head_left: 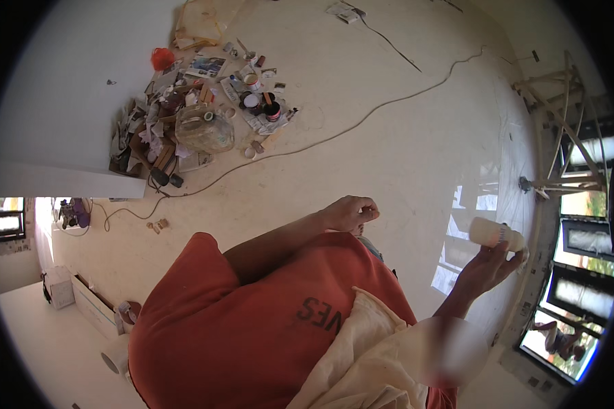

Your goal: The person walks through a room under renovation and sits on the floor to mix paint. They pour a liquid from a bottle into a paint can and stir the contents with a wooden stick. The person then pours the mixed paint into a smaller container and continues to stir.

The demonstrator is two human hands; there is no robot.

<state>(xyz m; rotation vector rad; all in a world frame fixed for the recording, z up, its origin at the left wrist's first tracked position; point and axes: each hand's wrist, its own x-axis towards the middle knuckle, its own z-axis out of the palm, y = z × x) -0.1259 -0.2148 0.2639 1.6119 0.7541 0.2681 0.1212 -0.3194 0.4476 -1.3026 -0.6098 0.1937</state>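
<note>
My right hand [496,264] grips a whitish plastic bottle [484,232], held sideways with its narrower end to the right. My left hand [351,213] is out over the pale glossy floor [389,157], its fingers curled and closed with nothing visible in them. A cream cloth [348,347] drapes over the front of my red shirt [232,327]. A blurred patch hides part of my right forearm.
Paint cans [251,102], a translucent jerrycan [205,133], newspapers and boxes cluster by a white wall [54,88]. A cord [382,103] crosses the floor. A wooden frame [566,136] stands by windows at right; a person [559,341] is at the lower-right window.
</note>
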